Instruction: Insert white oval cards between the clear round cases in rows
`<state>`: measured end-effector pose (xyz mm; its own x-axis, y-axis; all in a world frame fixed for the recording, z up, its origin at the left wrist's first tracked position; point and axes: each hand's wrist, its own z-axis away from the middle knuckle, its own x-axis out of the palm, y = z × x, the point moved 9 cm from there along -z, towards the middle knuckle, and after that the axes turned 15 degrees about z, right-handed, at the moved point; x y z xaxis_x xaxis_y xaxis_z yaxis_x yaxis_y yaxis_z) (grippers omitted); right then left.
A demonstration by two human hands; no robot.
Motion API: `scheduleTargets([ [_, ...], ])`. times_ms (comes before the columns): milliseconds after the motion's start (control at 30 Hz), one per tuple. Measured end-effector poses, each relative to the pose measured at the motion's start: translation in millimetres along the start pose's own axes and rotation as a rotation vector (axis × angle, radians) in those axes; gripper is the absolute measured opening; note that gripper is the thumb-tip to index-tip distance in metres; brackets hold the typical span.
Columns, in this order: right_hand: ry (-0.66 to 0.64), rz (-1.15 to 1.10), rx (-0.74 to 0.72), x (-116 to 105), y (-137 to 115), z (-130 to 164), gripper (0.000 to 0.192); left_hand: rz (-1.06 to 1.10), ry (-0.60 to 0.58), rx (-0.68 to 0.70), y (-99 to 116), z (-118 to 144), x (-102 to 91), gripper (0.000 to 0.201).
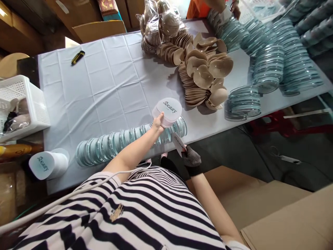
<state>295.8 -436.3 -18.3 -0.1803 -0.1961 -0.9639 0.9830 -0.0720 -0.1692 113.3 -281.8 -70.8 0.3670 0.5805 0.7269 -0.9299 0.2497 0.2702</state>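
My bare left hand is closed round a short stack of white printed cards with rounded shapes, the top one reading "beauty". A single printed card is pinched in the fingers of my right hand, which wears a dark striped glove. Below both hands, along the front of the table, lies a row of clear round plastic cases on their sides. The right-hand card overlaps the row's right end in view; whether it touches a case, I cannot tell.
Nested beige bra cups cover the table's middle right, with bagged cups behind. Stacks of clear cases stand at right. More cards lie at left, near a white basket. A yellow-black cutter and cardboard box also show.
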Motion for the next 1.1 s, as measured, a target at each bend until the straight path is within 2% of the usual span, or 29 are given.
scheduleTargets([
  [100, -0.123, 0.073, 0.007, 17, -25, -32, 0.034, -0.008, 0.01, 0.045, 2, 1, -2.9, 0.036],
  [233, -0.199, 0.134, 0.042, 19, -39, -60, 0.031, -0.017, 0.075, 0.096, 5, 3, -9.9, 0.039],
  [433, -0.065, -0.004, 0.052, 13, -30, -69, 0.024, -0.004, 0.064, 0.104, 5, 3, -11.7, 0.037],
  [667, -0.077, -0.301, 0.068, 42, -34, -68, 0.026, -0.014, 0.089, 0.115, 6, 9, -9.3, 0.033],
  [867, -0.144, -0.148, 0.092, 59, -35, -60, 0.027, -0.018, 0.106, 0.128, 7, 13, -8.7, 0.026],
  [933, -0.231, -0.206, 0.088, 68, -34, -58, 0.028, -0.014, 0.101, 0.129, 7, 12, -8.7, 0.029],
  [1033, -0.506, -0.546, 0.132, 89, -36, -54, 0.029, -0.017, 0.094, 0.132, 7, 12, -8.5, 0.028],
  [1100, -0.67, -0.763, 0.135, 95, -41, -51, 0.027, -0.022, 0.1, 0.14, 7, 12, -8.8, 0.028],
])
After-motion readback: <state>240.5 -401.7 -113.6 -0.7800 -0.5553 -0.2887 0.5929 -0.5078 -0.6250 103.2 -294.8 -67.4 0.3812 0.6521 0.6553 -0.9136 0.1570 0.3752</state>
